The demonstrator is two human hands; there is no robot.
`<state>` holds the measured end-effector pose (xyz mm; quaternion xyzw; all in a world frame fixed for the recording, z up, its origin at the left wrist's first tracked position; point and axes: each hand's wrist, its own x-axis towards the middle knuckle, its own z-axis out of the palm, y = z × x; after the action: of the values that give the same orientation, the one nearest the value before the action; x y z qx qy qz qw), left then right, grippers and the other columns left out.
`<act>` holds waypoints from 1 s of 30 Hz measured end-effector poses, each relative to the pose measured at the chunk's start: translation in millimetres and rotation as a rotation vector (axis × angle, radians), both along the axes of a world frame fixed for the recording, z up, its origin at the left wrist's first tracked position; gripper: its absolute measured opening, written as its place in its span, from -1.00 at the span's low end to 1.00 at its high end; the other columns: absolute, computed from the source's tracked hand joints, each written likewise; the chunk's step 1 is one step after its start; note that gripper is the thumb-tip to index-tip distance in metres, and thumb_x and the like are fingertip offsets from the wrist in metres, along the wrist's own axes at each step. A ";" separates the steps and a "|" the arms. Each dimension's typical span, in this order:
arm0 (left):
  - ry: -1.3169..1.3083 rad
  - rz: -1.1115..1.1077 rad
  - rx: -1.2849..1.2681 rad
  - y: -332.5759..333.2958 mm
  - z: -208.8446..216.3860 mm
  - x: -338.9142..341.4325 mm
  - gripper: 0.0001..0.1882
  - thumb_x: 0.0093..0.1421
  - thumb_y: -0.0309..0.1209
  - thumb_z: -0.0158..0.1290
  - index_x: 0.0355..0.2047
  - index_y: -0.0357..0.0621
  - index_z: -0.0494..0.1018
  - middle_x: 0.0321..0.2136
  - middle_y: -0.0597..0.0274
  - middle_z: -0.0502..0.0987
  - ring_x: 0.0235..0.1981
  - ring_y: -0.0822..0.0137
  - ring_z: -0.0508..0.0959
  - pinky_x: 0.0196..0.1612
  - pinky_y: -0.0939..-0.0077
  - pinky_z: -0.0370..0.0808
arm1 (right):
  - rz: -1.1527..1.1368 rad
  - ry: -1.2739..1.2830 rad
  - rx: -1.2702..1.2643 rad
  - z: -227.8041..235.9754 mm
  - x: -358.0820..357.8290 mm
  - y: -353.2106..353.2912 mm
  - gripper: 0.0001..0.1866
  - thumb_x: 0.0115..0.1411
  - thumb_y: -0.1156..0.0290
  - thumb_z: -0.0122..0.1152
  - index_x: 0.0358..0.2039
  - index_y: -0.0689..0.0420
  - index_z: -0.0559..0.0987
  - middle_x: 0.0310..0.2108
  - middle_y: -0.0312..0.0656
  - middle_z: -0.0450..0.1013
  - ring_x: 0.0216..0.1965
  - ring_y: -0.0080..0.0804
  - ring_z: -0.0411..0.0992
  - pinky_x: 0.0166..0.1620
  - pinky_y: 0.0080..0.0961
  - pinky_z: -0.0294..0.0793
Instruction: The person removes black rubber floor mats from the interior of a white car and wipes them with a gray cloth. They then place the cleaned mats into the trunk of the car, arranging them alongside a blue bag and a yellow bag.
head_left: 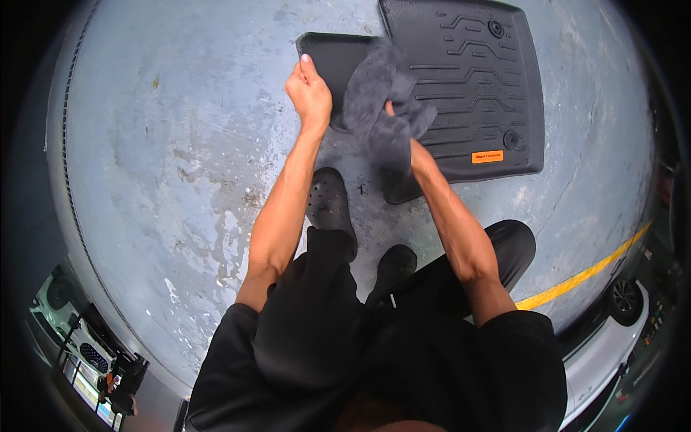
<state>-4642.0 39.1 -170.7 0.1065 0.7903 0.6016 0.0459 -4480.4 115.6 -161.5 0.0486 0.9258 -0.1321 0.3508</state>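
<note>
My left hand [309, 95] is closed on the left edge of a small black rubber car mat [332, 63], thumb on top near its corner. A fluffy dark grey microfiber cloth [376, 101], smeared by motion, covers the mat's right part. My right hand [389, 108] is wrapped in the cloth; only a thumb tip and the wrist show. Right of the cloth, a larger black car mat [468, 93] lies flat on the floor. It has raised ridges, two round fixings and an orange label [487, 156].
Wet patches [227, 245] mark the worn grey-blue floor [180, 129] on the left. My dark clogs [331, 198] stand just below the mats. A yellow line [576, 277] crosses the right side, with a white car [612, 345] beyond. Another car [72, 324] is at the lower left.
</note>
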 end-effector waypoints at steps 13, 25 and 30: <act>-0.023 0.054 -0.020 -4.5 -40.3 -24.8 -0.44 0.42 -0.25 -0.06 -0.72 -0.29 0.19 -0.79 0.34 0.10 -0.65 0.45 0.08 -0.57 0.26 0.04 | -0.633 0.319 -0.382 -74.0 142.5 -0.3 -0.41 0.24 0.21 0.06 0.27 0.11 0.41 0.40 0.08 0.09 0.48 0.16 -0.23 0.45 0.05 -0.16; -0.714 -0.505 -0.174 -63.5 -29.4 129.8 -0.52 0.11 -0.30 0.37 -0.11 -0.36 0.44 -0.25 0.12 0.57 -0.21 0.37 0.60 -0.41 0.61 0.51 | -0.729 0.002 -0.182 -53.1 118.5 18.3 -0.35 0.34 -0.01 -0.11 0.29 0.15 0.38 0.48 0.05 -0.13 0.48 0.24 -0.55 0.33 0.52 -0.53; -0.628 -0.532 -0.033 -61.7 -24.4 138.8 -0.67 0.22 -0.53 0.19 -0.04 -0.44 0.43 -0.11 0.00 0.61 -0.17 0.31 0.62 -0.04 0.49 0.52 | -0.415 0.162 0.262 -68.8 195.6 107.1 -0.52 0.40 0.04 -0.16 0.14 0.03 0.48 0.46 -0.27 0.01 0.53 -0.19 -0.31 0.44 0.23 -0.35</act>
<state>-4503.2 -22.6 -195.1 0.1178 0.6925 0.5592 0.4404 -4284.8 222.7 -230.3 0.2717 0.9304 -0.0836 0.2315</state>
